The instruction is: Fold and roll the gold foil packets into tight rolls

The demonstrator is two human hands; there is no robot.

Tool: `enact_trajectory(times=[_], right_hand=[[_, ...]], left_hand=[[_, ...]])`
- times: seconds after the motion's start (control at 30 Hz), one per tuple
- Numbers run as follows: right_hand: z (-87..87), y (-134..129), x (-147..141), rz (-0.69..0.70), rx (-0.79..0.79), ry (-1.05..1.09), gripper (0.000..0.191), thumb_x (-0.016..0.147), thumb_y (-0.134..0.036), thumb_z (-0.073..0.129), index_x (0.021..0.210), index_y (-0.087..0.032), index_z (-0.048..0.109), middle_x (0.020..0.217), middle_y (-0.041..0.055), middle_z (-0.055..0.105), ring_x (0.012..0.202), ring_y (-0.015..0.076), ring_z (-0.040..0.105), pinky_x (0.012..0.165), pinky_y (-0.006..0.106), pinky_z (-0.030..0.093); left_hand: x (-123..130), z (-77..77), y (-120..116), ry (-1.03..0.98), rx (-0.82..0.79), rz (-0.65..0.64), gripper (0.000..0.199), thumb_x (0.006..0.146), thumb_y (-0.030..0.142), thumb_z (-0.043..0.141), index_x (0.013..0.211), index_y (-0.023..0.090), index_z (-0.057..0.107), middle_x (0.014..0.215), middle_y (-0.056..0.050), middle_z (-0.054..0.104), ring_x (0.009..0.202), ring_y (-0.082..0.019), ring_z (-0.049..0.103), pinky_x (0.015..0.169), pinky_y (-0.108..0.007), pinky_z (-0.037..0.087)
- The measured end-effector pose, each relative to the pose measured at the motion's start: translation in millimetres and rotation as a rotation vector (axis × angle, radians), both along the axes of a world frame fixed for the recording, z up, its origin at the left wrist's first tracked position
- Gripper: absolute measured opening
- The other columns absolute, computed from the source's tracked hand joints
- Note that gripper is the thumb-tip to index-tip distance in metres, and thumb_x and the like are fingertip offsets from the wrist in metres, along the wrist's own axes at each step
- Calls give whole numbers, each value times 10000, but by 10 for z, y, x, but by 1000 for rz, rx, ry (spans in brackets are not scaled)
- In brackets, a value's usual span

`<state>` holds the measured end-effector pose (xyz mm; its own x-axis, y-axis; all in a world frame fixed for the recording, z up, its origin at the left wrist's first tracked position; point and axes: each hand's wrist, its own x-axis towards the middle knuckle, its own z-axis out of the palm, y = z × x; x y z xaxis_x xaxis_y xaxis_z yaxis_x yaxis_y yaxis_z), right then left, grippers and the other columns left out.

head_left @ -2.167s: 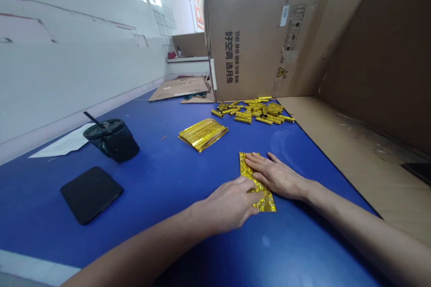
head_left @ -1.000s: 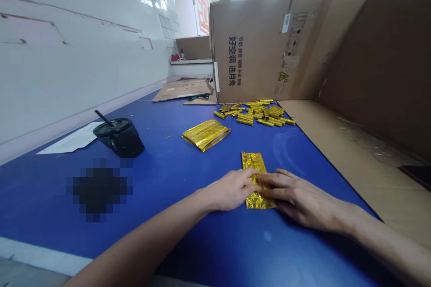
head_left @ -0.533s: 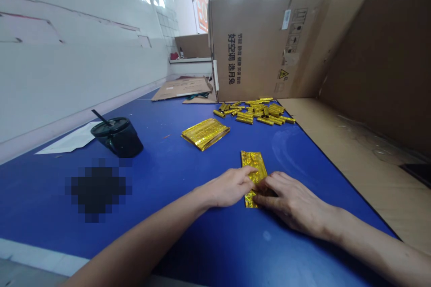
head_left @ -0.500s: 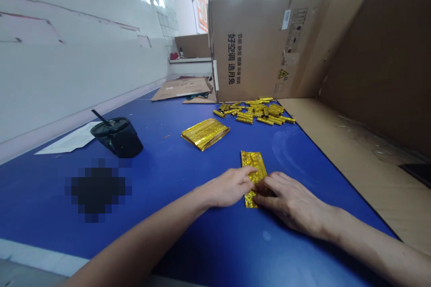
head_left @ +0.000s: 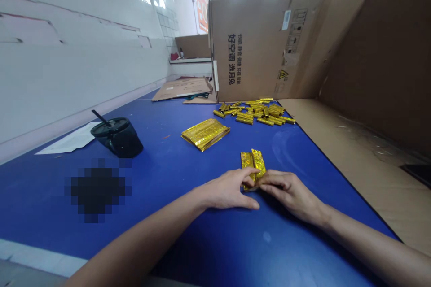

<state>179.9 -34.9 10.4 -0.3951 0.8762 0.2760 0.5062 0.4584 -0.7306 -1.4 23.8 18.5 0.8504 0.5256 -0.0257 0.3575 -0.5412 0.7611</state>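
A shiny gold foil sheet (head_left: 247, 161) lies on the blue table, with its right part folded up into a raised flap. My right hand (head_left: 291, 195) pinches the near right edge of this foil between thumb and fingers. My left hand (head_left: 232, 189) rests at its left side, fingertips on the foil and thumb stretched out apart below. Farther off sits a flat stack of gold foil sheets (head_left: 205, 133). Several small gold rolls (head_left: 257, 111) are heaped near the table's far edge.
A dark lidded cup (head_left: 117, 136) with a straw stands at the left beside white paper (head_left: 67, 141). Large cardboard boxes (head_left: 262, 49) rise behind the rolls and on the right. Flat cardboard (head_left: 183, 88) lies at the back. A blurred dark patch covers the left table area.
The foil's near end has been folded, and a flap now stands up on its right. My right hand has closed into a pinch; my left thumb has spread away from the foil.
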Motion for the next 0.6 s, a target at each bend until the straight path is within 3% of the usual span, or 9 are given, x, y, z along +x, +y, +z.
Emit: enact_trajectory(times=[0.17, 0.3, 0.6], right_hand=[[-42, 42, 3, -138, -78, 48, 187, 795, -276, 476, 778, -192, 641, 709, 4, 609, 662, 133, 553, 604, 245, 438], [-41, 28, 85, -204, -81, -15, 159, 766, -294, 509, 781, -185, 623, 719, 9, 613, 684, 149, 551, 629, 265, 428], [-20, 7, 178, -162, -67, -157, 204, 784, -298, 488, 644, -186, 588, 642, 0, 541, 637, 137, 511, 611, 263, 406]], left_hand=[[86, -103, -15, -117, -85, 106, 349, 741, 141, 447, 1087, 155, 492, 953, -45, 611, 853, -146, 564, 749, -257, 414], [131, -162, -10, -132, -146, 173, 360, 737, 140, 432, 1095, 142, 482, 937, -50, 615, 819, -152, 575, 693, -252, 431], [131, -173, -3, -111, -129, 226, 406, 727, 153, 433, 1132, 145, 459, 783, -31, 612, 640, -126, 547, 544, -209, 392]])
